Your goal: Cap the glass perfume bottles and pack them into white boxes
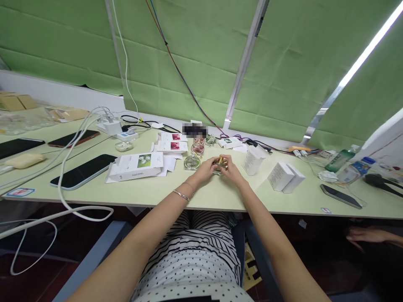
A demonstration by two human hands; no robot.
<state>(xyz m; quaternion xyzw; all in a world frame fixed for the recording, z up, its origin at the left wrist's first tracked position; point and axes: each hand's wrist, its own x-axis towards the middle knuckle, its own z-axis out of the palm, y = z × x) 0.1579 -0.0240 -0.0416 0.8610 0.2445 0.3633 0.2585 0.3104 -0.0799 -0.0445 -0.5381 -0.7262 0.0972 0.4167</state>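
Both hands meet over the table around a small glass bottle (218,169) with a gold-coloured top, partly hidden by the fingers. My left hand (206,168) is closed on its left side. My right hand (231,170) grips it from the right, with fingers at the gold top. Just left of my left hand stands a round clear glass bottle (192,162) with greenish contents. Behind it are round glass bottles with reddish contents (198,149) and another greenish glass bottle (210,141).
White boxes with flower pictures (138,166) lie left, beside a phone (85,171). Upright white cartons (281,176) stand right, with another carton (252,161) nearer my right hand. White cables (67,167) hang over the left edge. Another person's hand (367,235) shows at lower right.
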